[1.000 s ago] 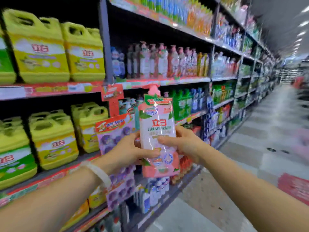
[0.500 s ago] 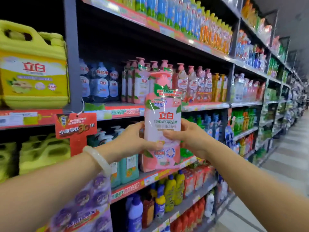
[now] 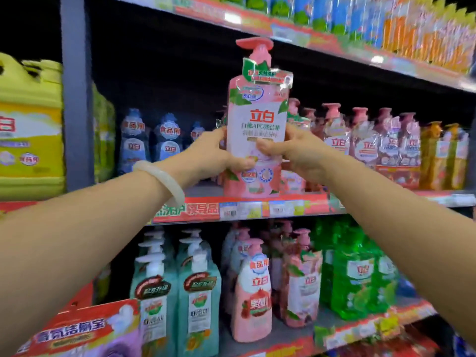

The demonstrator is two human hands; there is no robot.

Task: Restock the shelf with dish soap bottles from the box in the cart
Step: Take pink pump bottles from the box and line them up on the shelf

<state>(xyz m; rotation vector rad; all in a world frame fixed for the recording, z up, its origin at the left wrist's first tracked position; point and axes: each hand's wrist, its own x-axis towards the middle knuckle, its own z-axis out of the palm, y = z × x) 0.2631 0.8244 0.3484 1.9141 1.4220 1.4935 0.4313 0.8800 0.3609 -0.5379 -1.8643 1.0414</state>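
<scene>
Pink pump bottle of dish soap [image 3: 255,130] held upright btwn both hands at the front edge of the middle shelf [image 3: 247,206]; its base sits at the red price strip, whether it's touching the shelf board can't tell. Left hand [image 3: 213,155] wraps the bottle's left side at abt mid-height, thumb across the lower front label, fingers curled round the back, so closed on the bottle. Right hand [image 3: 296,153] grips the right side at the same height, thumb laid over the front label pointing left, fingers behind, also clamped on it. Thumbs nearly meet on the label w/o clearly touching. Bottle's pump head and upper half rise well above both hands; lower third shows below them. A pale bangle [image 3: 162,176] sits on the left wrist. Just behind and right of the held bottle stands a row of matching pink pump bottles [image 3: 360,140], then orange bottles [image 3: 438,155] further right. To the left on the same shelf, blue bottles [image 3: 149,143], set back. Beyond the grey upright [image 3: 77,99], a big yellow jug [image 3: 28,130]. Shelf below: teal pump bottles [image 3: 177,302], pink ones [image 3: 253,292], green bottles [image 3: 355,276]. Picture somewhat blurred, fine print unreadable.
</scene>
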